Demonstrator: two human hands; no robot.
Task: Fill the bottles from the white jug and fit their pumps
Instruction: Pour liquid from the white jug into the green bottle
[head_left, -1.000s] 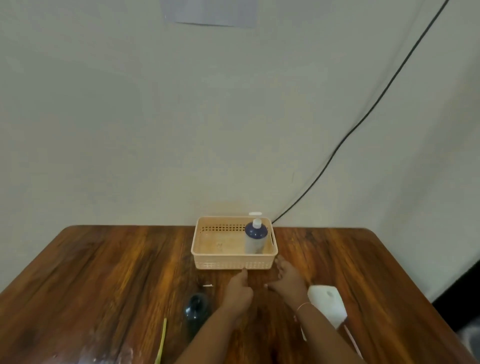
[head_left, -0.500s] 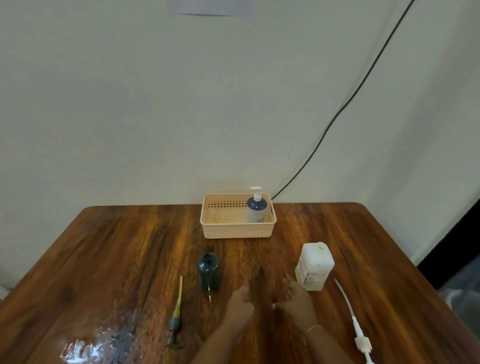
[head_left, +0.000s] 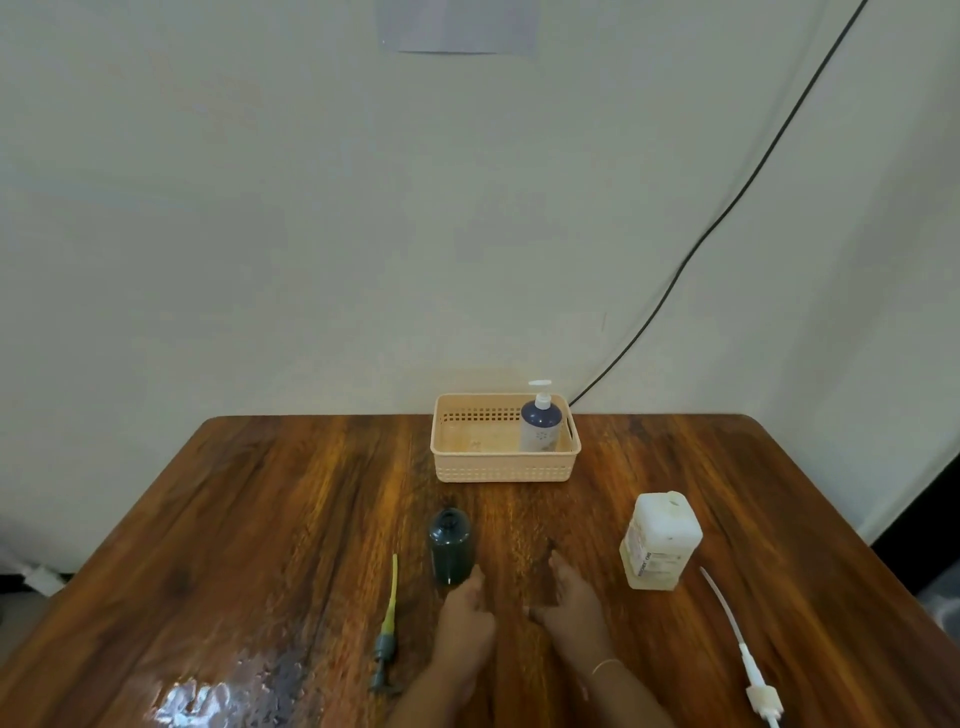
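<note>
Hands, left (head_left: 465, 623) & right (head_left: 571, 608), rest apart on the table (head_left: 260, 519) nr front edge, fingers loose, holding nothing. Dark bottle (head_left: 450, 545) stands uncapped just beyond left, its pump (head_left: 388, 623) laid alongside, prob. ready for filling. White jug (head_left: 660, 540) upright twd right edge.

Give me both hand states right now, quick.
Left hand: loosely curled, empty, beside the dark bottle.
Right hand: open, fingers straight, holding nothing.

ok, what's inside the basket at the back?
One pump bottle with a dark blue top stands upright at the right end of the basket. Nothing else shows on the visible floor. The near wall hides the front strip of floor.
</note>
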